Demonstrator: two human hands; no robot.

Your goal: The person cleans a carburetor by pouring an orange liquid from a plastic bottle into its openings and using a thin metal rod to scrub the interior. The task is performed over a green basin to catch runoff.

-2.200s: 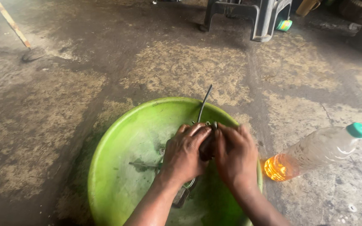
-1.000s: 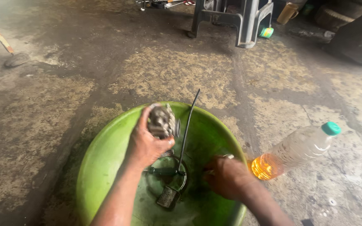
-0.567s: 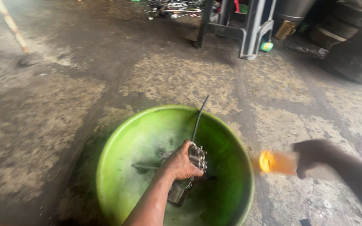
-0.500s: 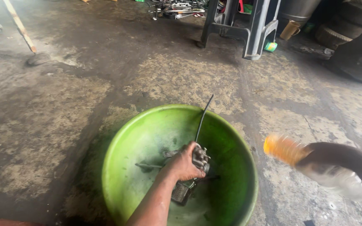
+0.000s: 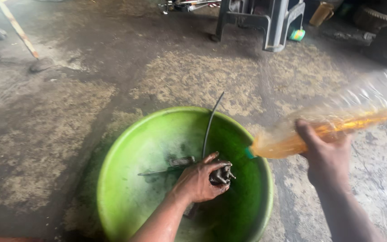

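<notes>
A small dark, greasy metal engine part (image 5: 221, 174) sits gripped in the left hand's (image 5: 198, 183) curled fingers, inside the round green plastic basin (image 5: 126, 152). The right hand (image 5: 325, 152) clasps a clear plastic bottle of amber liquid (image 5: 337, 121), tilted with its capped end toward the basin's right rim.

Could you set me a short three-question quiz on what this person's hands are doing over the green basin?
1. True or false: the left hand holds a small metal part inside the green basin.
2. What does the right hand grip?
A. a brush
B. a clear plastic bottle of orange liquid
C. a hammer
3. Fill in: the bottle is tipped with its capped end toward the ____.

Key: 1 true; 2 B; 3 basin.
</notes>
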